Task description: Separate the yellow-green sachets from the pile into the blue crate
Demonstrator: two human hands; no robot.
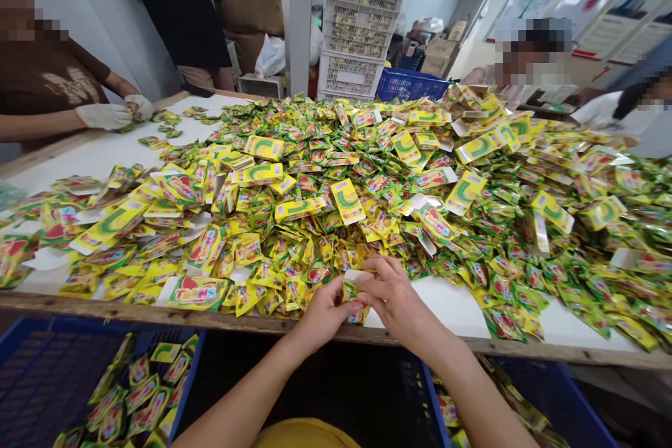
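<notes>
Showing a white flap (358, 275), small green-yellow carton (351, 289)

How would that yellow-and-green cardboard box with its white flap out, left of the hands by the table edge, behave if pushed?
Flat-sided, the box would likely slide, not roll. Its thin flap suggests bendable card. Yellow wrapped packets by its right end could stop it.

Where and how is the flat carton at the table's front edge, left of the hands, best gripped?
Probably across its long edges at mid-body, from above on the near side: the carton lies flat by the wooden rim, packets crowd its right end, and the white flap at its left end would likely bend.
</notes>
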